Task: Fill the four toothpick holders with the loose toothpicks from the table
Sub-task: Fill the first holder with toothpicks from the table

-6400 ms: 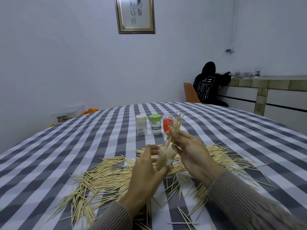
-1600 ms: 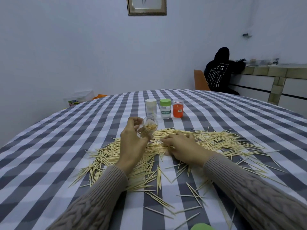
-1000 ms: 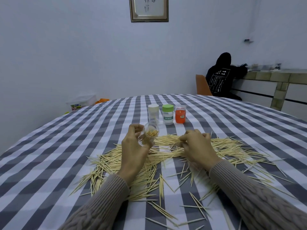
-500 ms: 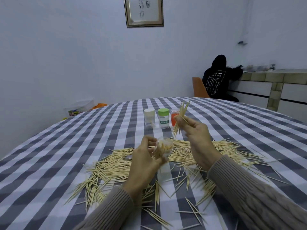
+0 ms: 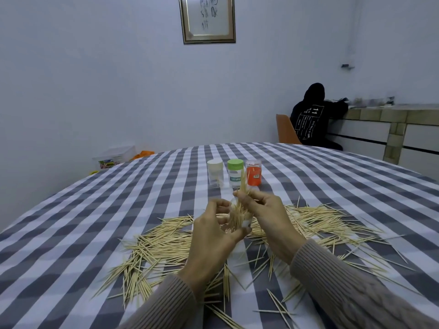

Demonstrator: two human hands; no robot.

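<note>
The clear toothpick holder point(image 5: 237, 217) sits tilted in the left hand point(image 5: 213, 236), whose fingers curl round it, mouth up and angled toward the right hand point(image 5: 266, 214). That hand pinches a bundle of toothpicks point(image 5: 242, 195), long axis nearly upright and in line with the holder, lower tips already in its mouth. By my judgement, sliding them down along that axis is what remains. Beyond the holder stand three more: a white-capped holder point(image 5: 215, 173), a green-capped holder point(image 5: 235, 174) and an orange holder point(image 5: 253, 172). Loose toothpicks point(image 5: 161, 248) litter the checked tabletop point(image 5: 95, 210) below and around it. Nothing blocks the way.
</note>
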